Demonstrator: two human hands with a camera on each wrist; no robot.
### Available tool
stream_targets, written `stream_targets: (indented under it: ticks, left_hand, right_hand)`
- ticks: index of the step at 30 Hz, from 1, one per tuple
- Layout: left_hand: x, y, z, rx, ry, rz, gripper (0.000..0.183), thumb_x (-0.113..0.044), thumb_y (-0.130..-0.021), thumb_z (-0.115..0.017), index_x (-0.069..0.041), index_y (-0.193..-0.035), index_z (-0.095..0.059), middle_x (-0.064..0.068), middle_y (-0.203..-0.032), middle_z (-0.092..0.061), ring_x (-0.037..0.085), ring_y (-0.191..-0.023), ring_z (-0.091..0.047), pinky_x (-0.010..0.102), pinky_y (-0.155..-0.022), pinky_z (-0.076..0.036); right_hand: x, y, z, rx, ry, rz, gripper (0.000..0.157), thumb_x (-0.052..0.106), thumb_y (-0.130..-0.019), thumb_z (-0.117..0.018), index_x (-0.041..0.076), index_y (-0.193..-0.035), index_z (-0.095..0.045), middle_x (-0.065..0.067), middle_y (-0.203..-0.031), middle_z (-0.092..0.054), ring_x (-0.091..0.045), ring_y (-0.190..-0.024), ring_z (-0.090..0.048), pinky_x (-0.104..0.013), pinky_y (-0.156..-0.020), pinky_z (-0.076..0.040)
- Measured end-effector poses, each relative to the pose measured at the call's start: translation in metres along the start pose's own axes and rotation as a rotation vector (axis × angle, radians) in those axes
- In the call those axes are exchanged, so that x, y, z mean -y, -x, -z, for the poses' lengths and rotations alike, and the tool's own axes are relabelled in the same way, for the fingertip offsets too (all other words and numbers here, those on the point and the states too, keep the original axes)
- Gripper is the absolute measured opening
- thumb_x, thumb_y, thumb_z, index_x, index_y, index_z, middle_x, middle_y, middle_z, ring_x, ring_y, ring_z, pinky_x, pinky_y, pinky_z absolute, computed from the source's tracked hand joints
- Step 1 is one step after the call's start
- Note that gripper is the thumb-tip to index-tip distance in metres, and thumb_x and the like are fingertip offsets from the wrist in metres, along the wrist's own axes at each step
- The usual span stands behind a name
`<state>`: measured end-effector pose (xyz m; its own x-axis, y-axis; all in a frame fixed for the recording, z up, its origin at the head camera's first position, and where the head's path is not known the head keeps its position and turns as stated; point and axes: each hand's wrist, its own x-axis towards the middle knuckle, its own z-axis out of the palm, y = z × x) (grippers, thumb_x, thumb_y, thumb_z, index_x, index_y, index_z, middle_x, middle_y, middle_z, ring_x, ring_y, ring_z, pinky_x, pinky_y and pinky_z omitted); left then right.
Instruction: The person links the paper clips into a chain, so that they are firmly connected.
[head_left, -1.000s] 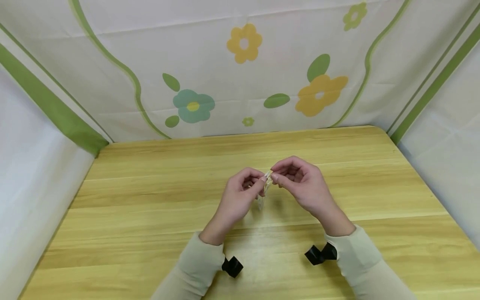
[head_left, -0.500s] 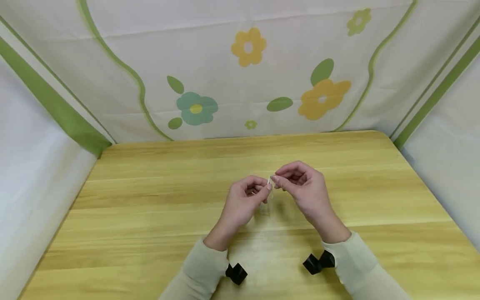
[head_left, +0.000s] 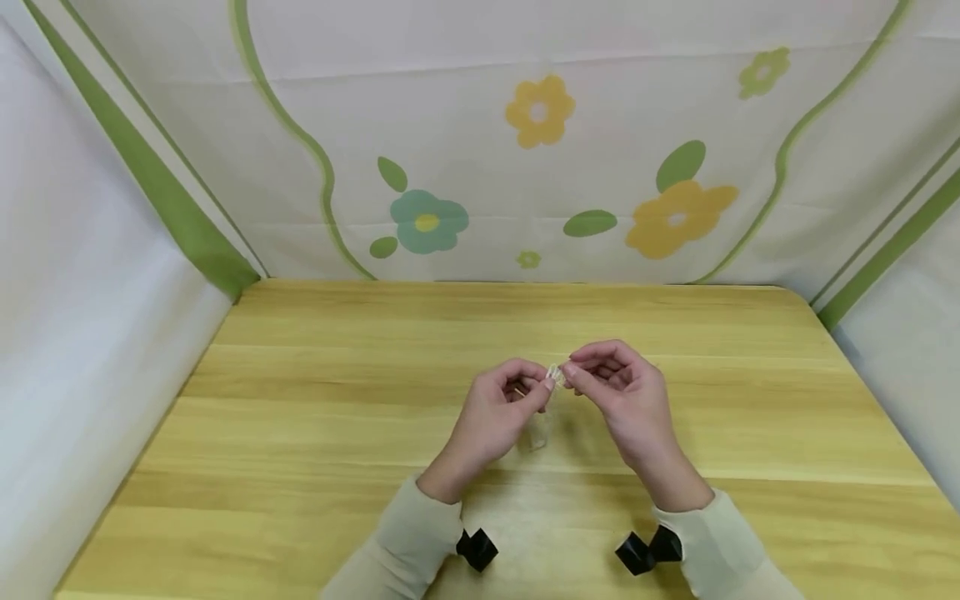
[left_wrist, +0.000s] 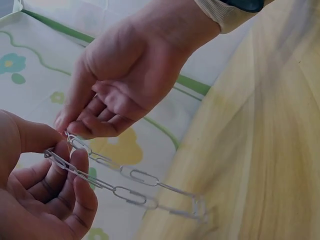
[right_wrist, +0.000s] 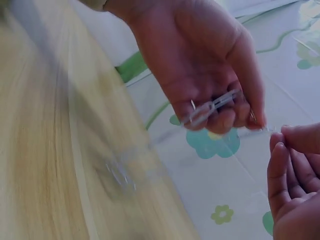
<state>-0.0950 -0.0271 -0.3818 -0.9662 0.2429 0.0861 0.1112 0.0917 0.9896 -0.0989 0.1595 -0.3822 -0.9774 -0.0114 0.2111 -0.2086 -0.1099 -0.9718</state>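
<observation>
A chain of silvery paper clips (left_wrist: 102,185) hangs in a loop between my two hands, above the table. My left hand (head_left: 495,408) pinches one part of it between thumb and forefinger. Close on the right, my right hand (head_left: 626,396) pinches another part with thumb and fingertips. In the head view the paper clips (head_left: 554,375) show only as a small pale bundle between the fingertips. The loop's low end sways and is blurred in both wrist views. Whether the two pinched clips are linked to each other is too small to tell.
A wood-grain table (head_left: 315,467) lies under both hands. Behind it hangs a white curtain (head_left: 465,150) with printed flowers, and white cloth walls with green bands rise on both sides. Black wrist devices (head_left: 477,550) sit at the cuffs.
The head view has shifted, so hands and table appear lower and further right. Both hands keep their pinch while the chain between the fingertips has turned and bunched slightly.
</observation>
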Motion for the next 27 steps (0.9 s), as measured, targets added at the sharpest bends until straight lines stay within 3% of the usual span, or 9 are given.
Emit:
stream_targets:
  ticks: [4, 9, 13, 19, 27]
  left_hand:
    - [-0.005, -0.002, 0.004, 0.004, 0.005, -0.030, 0.010, -0.013, -0.104, -0.070, -0.005, -0.108, -0.075, 0.011, -0.091, -0.072, 0.034, -0.083, -0.066, 0.020, -0.067, -0.049]
    - [-0.009, -0.004, 0.004, 0.019, 0.013, -0.042, 0.013, -0.014, -0.106, -0.067, -0.003, -0.110, -0.074, 0.011, -0.091, -0.071, 0.035, -0.083, -0.066, 0.020, -0.068, -0.049]
    - [-0.008, -0.002, 0.006, -0.009, -0.004, -0.046, 0.012, -0.013, -0.107, -0.066, -0.003, -0.109, -0.072, 0.009, -0.090, -0.069, 0.036, -0.084, -0.065, 0.020, -0.068, -0.049]
    - [-0.011, -0.004, 0.007, -0.034, -0.089, -0.098, 0.009, -0.014, -0.106, -0.068, -0.007, -0.108, -0.073, 0.007, -0.092, -0.070, 0.016, -0.080, -0.061, 0.021, -0.072, -0.051]
    - [-0.006, -0.003, 0.006, -0.032, -0.124, -0.109, 0.009, -0.013, -0.106, -0.068, -0.007, -0.107, -0.074, 0.006, -0.092, -0.070, 0.016, -0.082, -0.060, 0.022, -0.075, -0.051]
  right_hand:
    - [0.001, -0.003, 0.002, 0.023, 0.047, 0.033, 0.017, -0.006, -0.097, -0.074, -0.007, -0.112, -0.068, 0.002, -0.095, -0.074, -0.012, -0.082, -0.071, -0.025, -0.075, -0.063]
    - [0.002, -0.007, 0.003, 0.035, 0.064, 0.020, 0.016, -0.005, -0.098, -0.074, -0.006, -0.113, -0.068, 0.003, -0.094, -0.074, -0.012, -0.082, -0.071, -0.025, -0.075, -0.062]
    - [0.002, -0.009, 0.004, 0.093, 0.092, -0.032, 0.015, 0.002, -0.100, -0.074, -0.002, -0.114, -0.069, 0.002, -0.096, -0.074, -0.013, -0.082, -0.072, -0.027, -0.077, -0.063]
    - [0.005, -0.013, 0.006, 0.166, 0.130, -0.085, 0.013, 0.007, -0.103, -0.072, 0.000, -0.114, -0.071, 0.002, -0.097, -0.075, -0.013, -0.084, -0.074, -0.028, -0.077, -0.063]
    - [0.003, -0.012, 0.006, 0.213, 0.108, -0.101, 0.012, 0.005, -0.105, -0.068, -0.005, -0.112, -0.069, 0.001, -0.096, -0.077, -0.012, -0.085, -0.075, -0.032, -0.080, -0.065]
